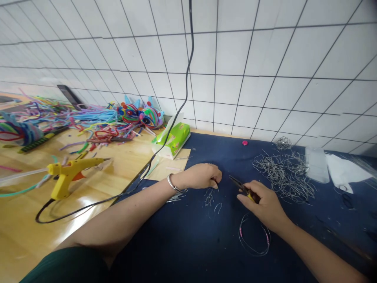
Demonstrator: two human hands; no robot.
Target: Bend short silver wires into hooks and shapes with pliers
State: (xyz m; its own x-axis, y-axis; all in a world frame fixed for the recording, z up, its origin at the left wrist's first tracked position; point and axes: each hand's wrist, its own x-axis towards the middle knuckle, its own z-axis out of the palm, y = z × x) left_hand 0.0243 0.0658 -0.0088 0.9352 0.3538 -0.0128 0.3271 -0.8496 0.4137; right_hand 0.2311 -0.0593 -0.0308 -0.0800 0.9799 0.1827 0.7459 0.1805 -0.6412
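Note:
My right hand (pixel 265 204) is wrapped round a pair of pliers (pixel 235 182) with dark jaws and yellow on the handles. The tips point toward my left hand (pixel 202 175), a short gap away. My left fingers are pinched together just above the dark blue cloth (pixel 188 236); what they hold, if anything, I cannot make out. Small bent wire pieces (pixel 209 197) lie right below that hand, with a curved wire (pixel 218 207) beside them. Nearer to me, under my right hand, rests a thin wire ring with pink beads (pixel 268 237).
A tangled heap of wires (pixel 282 175) lies at right, beside a clear plastic box (pixel 316 165). On the left are a yellow glue gun (pixel 66 173), colourful pipe cleaners (pixel 97 116) and a green tissue pack (pixel 176 137). A black cable (pixel 188 67) hangs across the view.

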